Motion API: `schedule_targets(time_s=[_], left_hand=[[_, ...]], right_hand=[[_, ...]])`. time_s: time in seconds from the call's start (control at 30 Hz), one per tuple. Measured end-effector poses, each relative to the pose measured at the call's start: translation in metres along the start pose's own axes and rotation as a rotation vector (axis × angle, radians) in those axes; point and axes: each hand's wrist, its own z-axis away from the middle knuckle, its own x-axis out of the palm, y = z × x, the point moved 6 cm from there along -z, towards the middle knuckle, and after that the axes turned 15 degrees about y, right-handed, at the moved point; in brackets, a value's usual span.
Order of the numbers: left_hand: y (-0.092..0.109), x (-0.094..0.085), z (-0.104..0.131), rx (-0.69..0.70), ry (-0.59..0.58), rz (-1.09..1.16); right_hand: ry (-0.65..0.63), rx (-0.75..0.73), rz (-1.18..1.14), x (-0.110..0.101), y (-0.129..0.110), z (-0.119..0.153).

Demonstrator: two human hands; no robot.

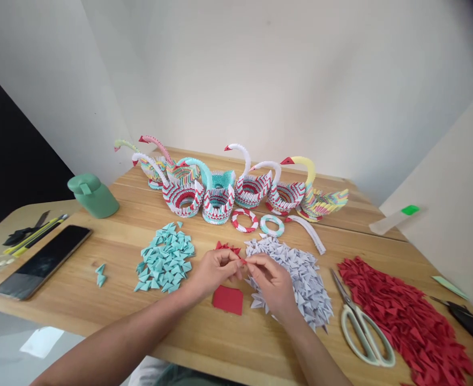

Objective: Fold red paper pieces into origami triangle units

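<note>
Both hands meet over the middle of the table, with a small red folded paper piece pinched between their fingertips. My left hand grips it from the left and my right hand from the right; fingers cover most of it. Below my left hand lies a stack of red paper rectangles. Just behind the fingers is a small group of red folded pieces. A heap of white folded paper triangles spreads beside and partly under my right hand. To the left sits a heap of turquoise triangles.
Several folded-paper swans stand along the back. In front of them lie a red-white ring, a turquoise-white ring and a white swan neck. Scissors and a red heap are right; a phone and green container left.
</note>
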Motion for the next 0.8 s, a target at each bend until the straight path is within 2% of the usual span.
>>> schedule_targets(time_s=[0.17, 0.23, 0.3, 0.43, 0.6, 0.8], left_hand=[[0.000, 0.000, 0.001, -0.076, -0.045, 0.103], [0.002, 0.002, 0.002, -0.044, -0.078, 0.062], [0.005, 0.002, 0.003, 0.046, -0.080, -0.020], [0.010, -0.001, 0.004, 0.231, -0.010, -0.201], [0.017, -0.002, 0.008, 0.392, 0.024, -0.418], [0.028, 0.000, 0.016, 0.640, 0.054, -0.611]], right_hand=[[-0.017, -0.280, 0.069, -0.002, -0.012, 0.000], [-0.001, -0.321, 0.093, -0.003, -0.012, 0.000], [0.009, -0.332, 0.105, -0.003, -0.012, 0.000], [0.006, -0.284, 0.091, -0.004, -0.015, -0.002], [-0.024, -0.058, 0.100, -0.007, -0.009, -0.007], [-0.056, -0.044, 0.115, -0.006, -0.005, -0.006]])
